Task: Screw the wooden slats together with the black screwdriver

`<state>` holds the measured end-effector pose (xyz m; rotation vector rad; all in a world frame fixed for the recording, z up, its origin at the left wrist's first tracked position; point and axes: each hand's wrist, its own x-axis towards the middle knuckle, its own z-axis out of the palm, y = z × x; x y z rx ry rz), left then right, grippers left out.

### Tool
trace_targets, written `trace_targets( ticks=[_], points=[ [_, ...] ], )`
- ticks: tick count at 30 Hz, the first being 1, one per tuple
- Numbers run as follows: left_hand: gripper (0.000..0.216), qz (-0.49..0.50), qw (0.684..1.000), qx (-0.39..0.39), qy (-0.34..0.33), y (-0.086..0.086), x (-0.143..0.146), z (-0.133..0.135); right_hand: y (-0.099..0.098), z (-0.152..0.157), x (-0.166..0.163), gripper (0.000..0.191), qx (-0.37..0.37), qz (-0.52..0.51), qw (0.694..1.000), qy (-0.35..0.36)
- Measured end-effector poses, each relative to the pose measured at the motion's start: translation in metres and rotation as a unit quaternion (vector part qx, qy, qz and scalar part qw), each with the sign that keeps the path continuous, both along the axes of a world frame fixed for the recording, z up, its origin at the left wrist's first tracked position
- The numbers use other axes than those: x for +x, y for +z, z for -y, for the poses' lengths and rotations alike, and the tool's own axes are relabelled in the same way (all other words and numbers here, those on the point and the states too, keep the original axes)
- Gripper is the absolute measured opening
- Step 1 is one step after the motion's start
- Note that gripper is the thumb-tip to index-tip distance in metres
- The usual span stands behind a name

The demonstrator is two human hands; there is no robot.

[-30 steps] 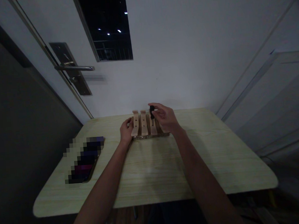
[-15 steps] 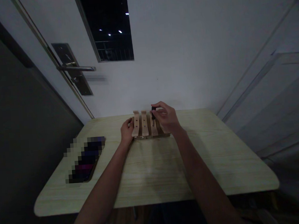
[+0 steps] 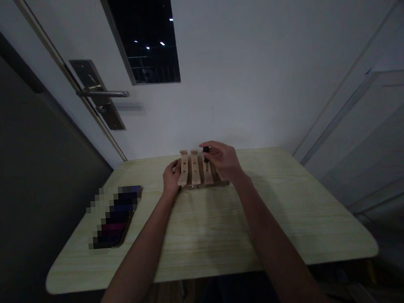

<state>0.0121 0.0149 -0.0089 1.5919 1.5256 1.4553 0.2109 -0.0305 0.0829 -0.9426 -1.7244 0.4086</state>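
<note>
Toward the far edge of the table lies a wooden rack (image 3: 192, 186) bearing pale curved wooden hooks, several in a row. Each of the two left hooks, the outer hook (image 3: 184, 167) and its neighbour (image 3: 195, 167), shows two dark holes. My left hand (image 3: 170, 177) is closed around the rack's left end. Between the thumb and fingers of my right hand (image 3: 224, 160) is a small screwdriver (image 3: 206, 150) with a black handle. It points down, its tip at the third hook (image 3: 208, 177). My right hand covers most of the rack's right end.
A phone-like dark slab (image 3: 118, 219), partly pixelated, lies on the left of the light wood-grain table (image 3: 208, 238). Behind the table stands a white door (image 3: 245, 74) with a lever handle (image 3: 106, 93) and a dark window.
The fingers of my right hand have shifted slightly on the screwdriver handle, the index finger now reaching further left. My left hand and the rack stay in place.
</note>
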Motion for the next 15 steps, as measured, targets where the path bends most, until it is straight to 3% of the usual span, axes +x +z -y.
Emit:
trace_targets(
  ticks=[8,15],
  points=[
    [0.034,0.025,1.000,-0.009,-0.004,-0.0027,-0.0005,-0.0025,-0.0046,-0.0050,0.0045,0.023,0.045,0.033,0.992,-0.113],
    [0.036,0.009,1.000,-0.017,-0.008,0.0009,-0.0005,0.0000,-0.0054,-0.0029,0.0030,0.033,0.022,0.024,0.998,-0.049]
  ],
)
